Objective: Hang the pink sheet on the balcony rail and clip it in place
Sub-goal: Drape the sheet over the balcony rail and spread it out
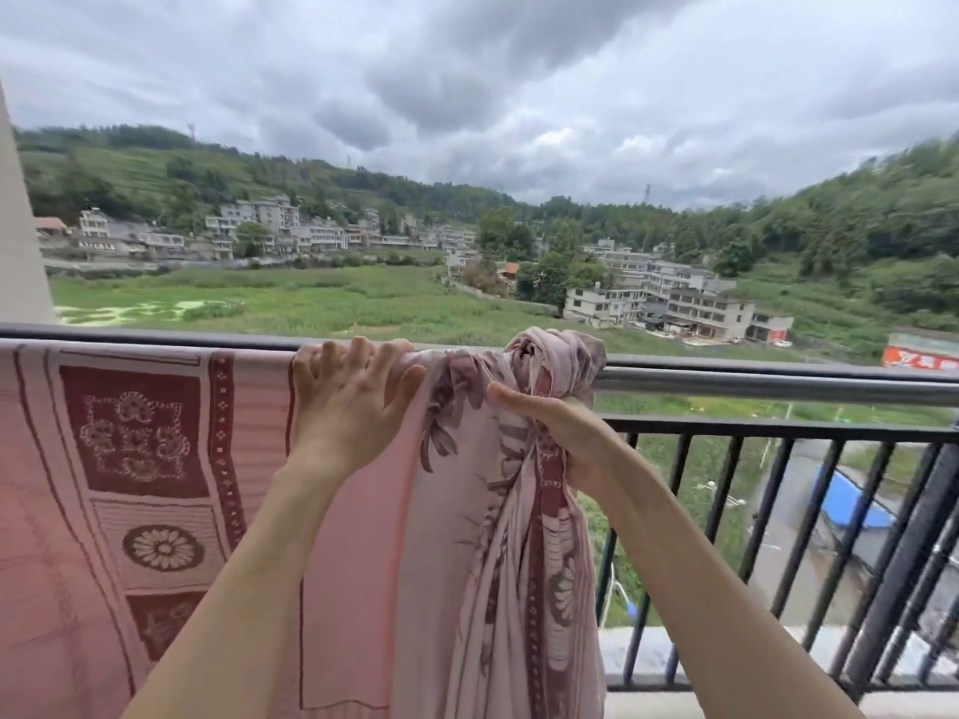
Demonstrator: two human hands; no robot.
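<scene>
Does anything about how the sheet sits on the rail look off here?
Yes. The pink patterned sheet hangs flat at left, but its right end is twisted into a bunched wad atop the grey metal rail. The right hand grips the cloth below it; the left hand presses flat. No clip is visible.

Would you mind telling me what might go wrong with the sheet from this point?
No clip is visible, so the pink sheet could slide off the rail if wind rises. The bunched end that the right hand grips may dry poorly. The left hand only presses flat, so it holds weakly.
</scene>
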